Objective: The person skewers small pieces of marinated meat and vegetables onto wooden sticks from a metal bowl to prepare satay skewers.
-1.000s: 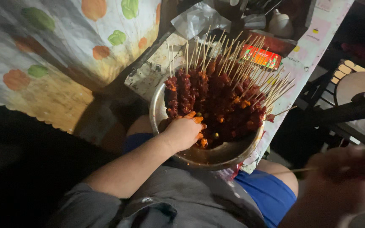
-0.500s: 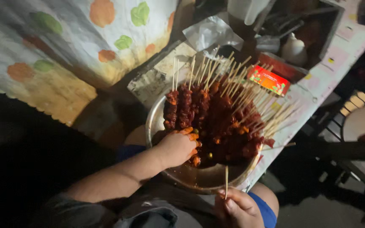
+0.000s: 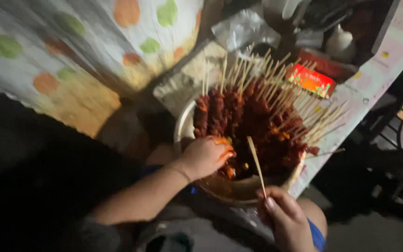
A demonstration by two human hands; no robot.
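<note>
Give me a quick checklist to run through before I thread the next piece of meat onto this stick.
1. Bare stick pinched in right hand: ok.
2. Stick tip pointing up over the bowl, away from the fingers: ok.
3. Left hand in the bowl on the loose meat: ok.
4. A piece gripped in the left hand: cannot tell, picture blurred.
5. Finished skewers piled at the far side, near side open: ok.
6. Bowl steady on the lap: cannot tell.

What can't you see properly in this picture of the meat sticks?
Head view only:
- Left hand: fingertips hidden in the meat in the bowl.
- Bare skewer: lower end hidden inside the right hand.
- Red box: blurred.
- Left and bottom: too dark.
</note>
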